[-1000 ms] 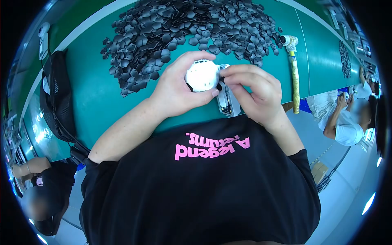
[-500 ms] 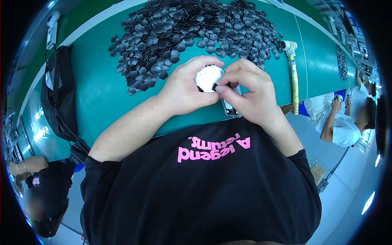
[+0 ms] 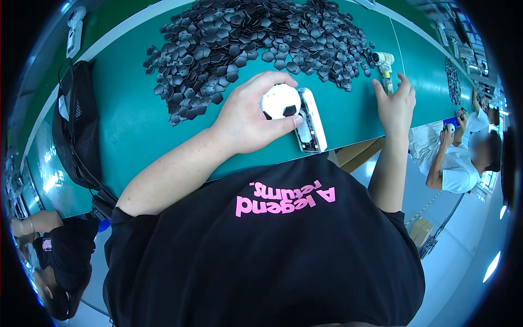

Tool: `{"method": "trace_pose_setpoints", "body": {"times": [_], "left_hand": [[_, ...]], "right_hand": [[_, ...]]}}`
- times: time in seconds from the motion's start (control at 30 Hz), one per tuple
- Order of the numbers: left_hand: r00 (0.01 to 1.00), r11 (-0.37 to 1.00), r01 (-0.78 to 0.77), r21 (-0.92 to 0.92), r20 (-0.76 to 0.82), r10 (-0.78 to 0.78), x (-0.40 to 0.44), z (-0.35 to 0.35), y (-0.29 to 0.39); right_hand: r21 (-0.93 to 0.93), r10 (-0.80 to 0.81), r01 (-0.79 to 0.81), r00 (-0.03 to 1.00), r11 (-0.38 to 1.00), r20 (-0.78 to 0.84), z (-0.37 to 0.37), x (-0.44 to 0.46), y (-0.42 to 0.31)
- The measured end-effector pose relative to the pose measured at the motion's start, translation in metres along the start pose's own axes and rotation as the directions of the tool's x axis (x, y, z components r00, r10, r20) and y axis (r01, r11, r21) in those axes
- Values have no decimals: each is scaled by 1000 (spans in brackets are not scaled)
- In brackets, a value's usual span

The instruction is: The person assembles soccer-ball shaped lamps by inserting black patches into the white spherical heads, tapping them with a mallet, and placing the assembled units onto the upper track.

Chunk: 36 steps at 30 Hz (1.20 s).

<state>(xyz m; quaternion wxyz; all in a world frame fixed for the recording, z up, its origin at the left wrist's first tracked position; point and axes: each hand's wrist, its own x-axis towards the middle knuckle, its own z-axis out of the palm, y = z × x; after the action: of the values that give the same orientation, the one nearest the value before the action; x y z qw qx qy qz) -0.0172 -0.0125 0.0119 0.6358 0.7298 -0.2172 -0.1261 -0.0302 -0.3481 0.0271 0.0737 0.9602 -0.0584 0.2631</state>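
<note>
My left hand (image 3: pixel 248 117) is wrapped round a white ball-shaped part (image 3: pixel 280 100) that has a black pentagon (image 3: pixel 289 111) on its face. Joined to or just beside the ball is a white casing (image 3: pixel 313 122) with its inner electronics showing; I cannot tell whether they are attached. Off to the right, my right hand (image 3: pixel 394 98) is open with fingers apart, over the handle of a mallet (image 3: pixel 384 60) with a wrapped head and yellow grip. Nothing shows between its fingers.
A large heap of dark pentagon pieces (image 3: pixel 218 49) covers the back of the green table (image 3: pixel 131 114). A black mesh bag (image 3: pixel 80 125) lies at the left. Co-workers sit at the far left (image 3: pixel 65 250) and right (image 3: pixel 457 169). A cardboard box (image 3: pixel 359 155) stands below the table edge.
My right hand has left the ball and moved right to the mallet, its fingers now spread. A black pentagon now shows on the ball. My left hand has barely moved since half a second ago.
</note>
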Motion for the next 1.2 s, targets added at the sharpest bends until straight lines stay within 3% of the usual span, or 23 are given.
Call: {"method": "trace_pose_setpoints", "body": {"times": [0.1, 0.27, 0.33, 0.4, 0.47, 0.6, 0.73, 0.8, 1.03, 1.13, 1.2], "left_hand": [[1000, 1000, 0, 6, 6, 0, 2, -1, 0], [999, 994, -43, 96, -14, 45, 2, -1, 3], [999, 996, -23, 83, -20, 25, 2, -1, 1], [1000, 998, -9, 60, -6, 10, 2, 0, 1], [1000, 998, 9, 61, 5, -9, 3, -1, 3], [1000, 998, 20, 61, -5, -20, 2, 1, 3], [1000, 998, 8, 60, 4, -8, 2, -2, 4], [996, 997, 64, 41, 55, -66, 2, -4, 5], [998, 998, 41, 56, 39, -44, 3, -2, 4], [999, 997, 34, 67, 32, -36, 2, -3, 5], [999, 995, 14, 99, 27, -17, 2, -2, 5]], "right_hand": [[-76, 365, -361, 873, 930, 322, 19, -8, 28], [-16, 358, -393, 820, 919, 447, -11, -8, 31], [386, 147, -310, 907, 869, 395, -40, -27, 12], [524, -205, -28, 901, 851, 382, -75, -40, -16], [656, -483, 220, 839, 722, 250, -100, -39, -43], [767, -501, 204, 848, 608, 172, -102, -45, -61], [731, -494, 155, 825, 665, 275, -99, -44, -63], [730, -507, 168, 818, 662, 272, -98, -43, -64], [718, -535, 192, 794, 670, 287, -103, -42, -74], [723, -511, 228, 837, 653, 197, -102, -41, -77], [711, -517, 197, 814, 675, 265, -101, -42, -80]]}}
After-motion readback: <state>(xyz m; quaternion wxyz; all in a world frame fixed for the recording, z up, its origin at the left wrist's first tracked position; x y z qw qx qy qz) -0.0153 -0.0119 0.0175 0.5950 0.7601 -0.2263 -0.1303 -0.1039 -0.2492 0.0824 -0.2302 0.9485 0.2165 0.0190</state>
